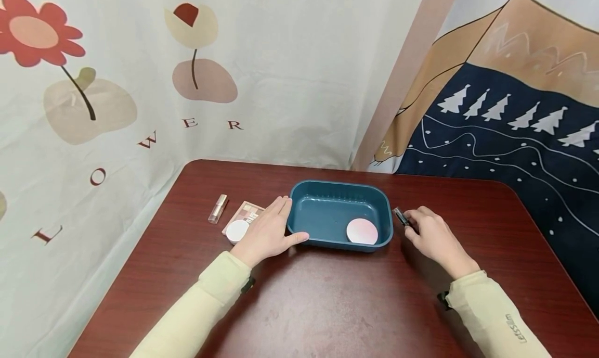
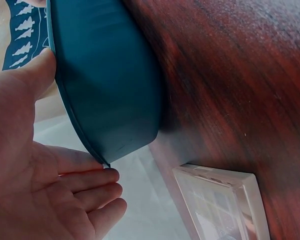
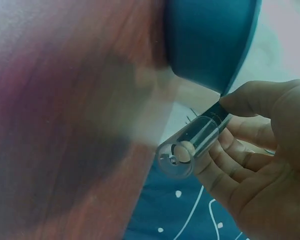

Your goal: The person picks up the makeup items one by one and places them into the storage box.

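In the head view my left hand (image 1: 269, 228) lies against the left end of a teal plastic basin (image 1: 299, 242), fingers nearly straight. Its thumb (image 2: 42, 70) and fingertips touch the rim in the left wrist view. A round pink-and-white case (image 1: 362, 231) sits inside the basin, toward its near right corner. Just right of the basin, my right hand (image 1: 432, 237) pinches a small clear-and-black tube (image 3: 190, 145) between thumb and fingers. The tube's clear round end points away from the palm, close to the basin's outer wall in the head view.
Left of the basin, a makeup palette (image 1: 246, 211) lies flat, partly behind my left hand, with a round white case (image 1: 237, 231) overlapping it. Farther left is a lipstick tube (image 1: 218, 208). The reddish-brown table (image 1: 323, 306) ends at printed curtains (image 1: 299, 87).
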`<state>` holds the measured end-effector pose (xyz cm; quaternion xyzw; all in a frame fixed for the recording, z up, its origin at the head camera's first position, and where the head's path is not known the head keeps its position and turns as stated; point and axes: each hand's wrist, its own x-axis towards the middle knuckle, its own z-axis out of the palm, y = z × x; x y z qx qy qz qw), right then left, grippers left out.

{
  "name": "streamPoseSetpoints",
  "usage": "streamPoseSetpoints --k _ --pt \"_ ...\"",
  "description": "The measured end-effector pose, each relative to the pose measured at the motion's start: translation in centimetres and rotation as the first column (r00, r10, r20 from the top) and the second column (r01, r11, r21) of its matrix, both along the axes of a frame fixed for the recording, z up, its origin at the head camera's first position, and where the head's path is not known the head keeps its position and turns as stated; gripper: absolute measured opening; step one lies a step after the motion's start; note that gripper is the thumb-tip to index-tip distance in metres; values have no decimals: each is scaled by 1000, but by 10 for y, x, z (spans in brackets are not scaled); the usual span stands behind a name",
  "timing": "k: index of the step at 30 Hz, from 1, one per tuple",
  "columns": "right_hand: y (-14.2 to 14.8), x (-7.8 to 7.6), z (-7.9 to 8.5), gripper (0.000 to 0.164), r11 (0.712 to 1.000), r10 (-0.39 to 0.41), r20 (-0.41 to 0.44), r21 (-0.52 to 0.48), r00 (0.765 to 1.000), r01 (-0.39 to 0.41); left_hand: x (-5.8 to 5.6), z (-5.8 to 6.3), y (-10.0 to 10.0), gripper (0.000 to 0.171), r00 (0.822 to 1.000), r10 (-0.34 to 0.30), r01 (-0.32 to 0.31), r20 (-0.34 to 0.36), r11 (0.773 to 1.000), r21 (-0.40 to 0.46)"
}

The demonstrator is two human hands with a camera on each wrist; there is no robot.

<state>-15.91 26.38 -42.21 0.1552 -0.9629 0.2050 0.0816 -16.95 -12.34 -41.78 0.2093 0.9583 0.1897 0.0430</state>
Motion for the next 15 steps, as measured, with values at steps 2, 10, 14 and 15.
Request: streamPoseSetpoints --k 2,10,14,15 --pt "0 0 2 22 1000 5 -19 -8 1000 -5 0 0 0 98 1000 -3 3 1 1000 0" --pt "-3 -2 8 22 1000 25 -32 9 999 -25 -1 -1 0 98 1000 -2 2 3 1000 -9" --pt "-7 -4 14 24 999 41 -31 9 999 -41 -1 -1 0 98 1000 -2 2 6 1000 -5" --pt "-9 -5 15 25 999 45 -32 11 998 -45 -1 0 0 98 1000 -1 1 7 1000 -4"
